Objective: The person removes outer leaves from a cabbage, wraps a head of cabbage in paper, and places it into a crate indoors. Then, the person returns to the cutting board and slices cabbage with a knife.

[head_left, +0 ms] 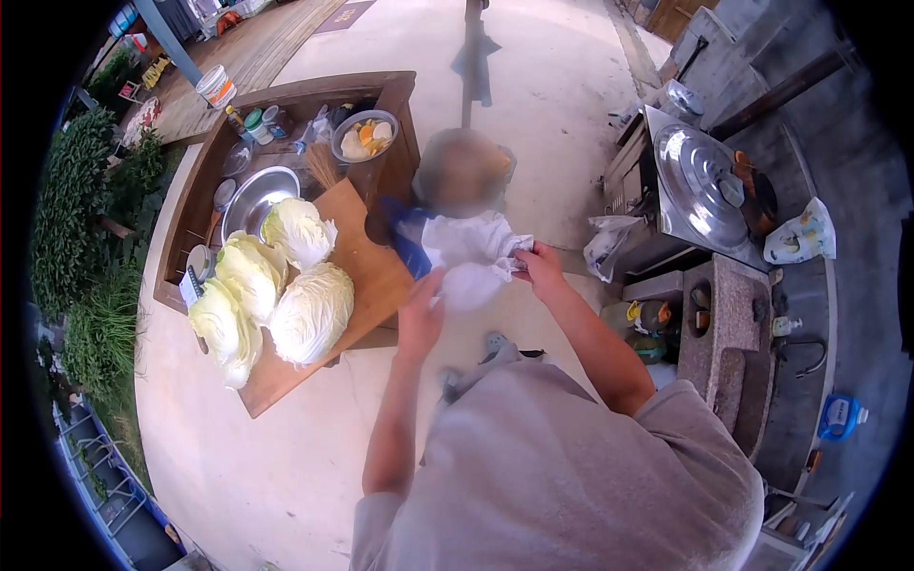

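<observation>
Both hands are in front of my body at a crumpled white thing [468,249], thin like a plastic bag or cloth; I cannot tell which. My right hand [541,270] is closed on its right edge, pinching the gathered part. At its lower left edge, my left hand [420,316] has its fingers bent against it and seems to grip it, partly blurred. Directly beyond stands another person [465,171], head blurred, with blue material [411,246] at their side. Left of my left hand lies a wooden cutting board [367,276] bearing several pale cabbages [312,314].
A wooden table [400,105] holds a metal bowl [249,205], jars and a bowl of cut food [365,136]. On the right are a stove with a large metal lid [700,181], a stone sink [728,314] and a blue bottle [840,417]. Plants [86,209] grow at far left.
</observation>
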Action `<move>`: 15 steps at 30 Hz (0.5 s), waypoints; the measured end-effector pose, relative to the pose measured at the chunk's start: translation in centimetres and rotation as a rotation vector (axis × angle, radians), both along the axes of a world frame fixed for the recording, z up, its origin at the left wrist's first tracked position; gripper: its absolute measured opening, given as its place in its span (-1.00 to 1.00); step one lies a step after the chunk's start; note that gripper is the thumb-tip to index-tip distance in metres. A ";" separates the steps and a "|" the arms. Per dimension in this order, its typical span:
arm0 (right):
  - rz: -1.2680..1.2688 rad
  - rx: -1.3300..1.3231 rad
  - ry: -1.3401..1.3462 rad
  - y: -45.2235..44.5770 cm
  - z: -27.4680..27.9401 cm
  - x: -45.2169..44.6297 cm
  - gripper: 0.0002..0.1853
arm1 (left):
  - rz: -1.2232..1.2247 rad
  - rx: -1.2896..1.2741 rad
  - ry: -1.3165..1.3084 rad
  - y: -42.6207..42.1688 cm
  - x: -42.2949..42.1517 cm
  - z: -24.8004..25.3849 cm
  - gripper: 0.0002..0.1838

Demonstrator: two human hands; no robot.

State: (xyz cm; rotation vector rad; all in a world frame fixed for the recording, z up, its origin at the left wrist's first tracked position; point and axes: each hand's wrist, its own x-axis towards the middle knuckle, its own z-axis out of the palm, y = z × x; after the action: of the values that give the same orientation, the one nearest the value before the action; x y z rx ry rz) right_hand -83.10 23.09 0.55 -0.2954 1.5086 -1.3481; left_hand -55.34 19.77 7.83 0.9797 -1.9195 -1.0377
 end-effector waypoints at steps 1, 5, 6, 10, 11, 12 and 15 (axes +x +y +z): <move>-0.100 -0.052 -0.105 0.1 -0.6 -0.9 -0.81 | 0.089 0.051 0.059 -0.1 0.2 -0.4 -0.46; -0.287 -0.316 -0.354 1.3 -0.6 -3.4 -0.75 | 0.204 0.242 0.196 -0.6 0.8 -2.3 -0.41; -0.353 -0.341 -0.369 1.2 -0.9 -3.8 -0.74 | 0.195 0.286 0.217 -0.5 0.7 -2.5 -0.38; -0.492 -0.449 -0.485 0.5 -2.5 -7.0 -0.69 | 0.059 0.421 0.193 0.7 -0.8 -3.8 -0.25; -0.487 -0.445 -0.530 0.2 -2.2 -8.0 -0.69 | 0.034 0.436 0.167 0.6 -0.8 -5.1 -0.25; -0.481 -0.441 -0.574 0.1 -1.8 -8.8 -0.68 | 0.012 0.480 0.198 0.6 -0.6 -5.7 -0.26; -0.599 -0.273 -0.472 1.3 3.8 -9.4 -0.69 | 0.015 0.641 0.268 0.1 -0.7 -5.6 -0.27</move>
State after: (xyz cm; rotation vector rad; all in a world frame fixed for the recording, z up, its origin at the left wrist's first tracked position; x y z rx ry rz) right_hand -92.50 24.37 4.33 0.3229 1.0425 -1.9365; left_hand -56.02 19.91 2.25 1.1167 -1.3749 -1.7334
